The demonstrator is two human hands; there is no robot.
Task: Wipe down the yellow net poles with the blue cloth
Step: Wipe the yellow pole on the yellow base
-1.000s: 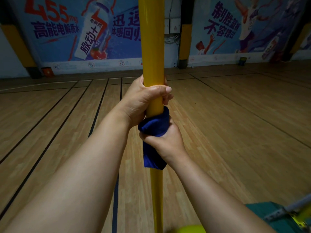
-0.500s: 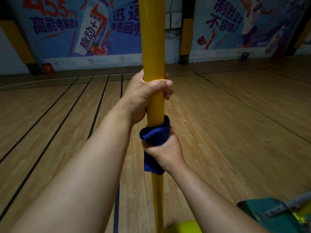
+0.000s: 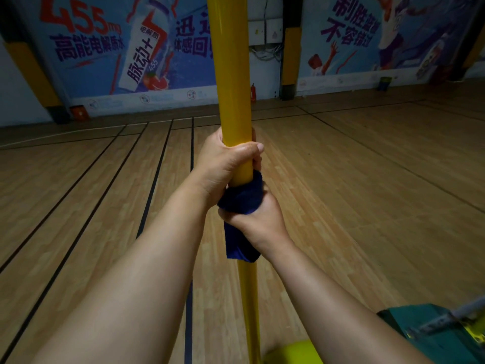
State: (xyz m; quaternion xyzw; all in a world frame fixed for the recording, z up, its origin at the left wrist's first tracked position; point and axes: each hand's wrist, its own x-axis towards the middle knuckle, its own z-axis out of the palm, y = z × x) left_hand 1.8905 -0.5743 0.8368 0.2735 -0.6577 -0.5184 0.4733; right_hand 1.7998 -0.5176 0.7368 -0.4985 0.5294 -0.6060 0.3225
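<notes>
The yellow pole (image 3: 231, 74) stands upright in the middle of the view. The left hand (image 3: 225, 164) grips it bare. Just below, touching it, the right hand (image 3: 258, 214) holds the blue cloth (image 3: 240, 206) wrapped around the pole, its tail hanging down.

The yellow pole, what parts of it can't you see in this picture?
Head view only:
- Top of the pole: cut off by the upper edge.
- Its foot: cut off by the bottom edge.
- Stretch under the left hand: hidden by its grip.
- Stretch under the cloth and right hand: covered.
</notes>
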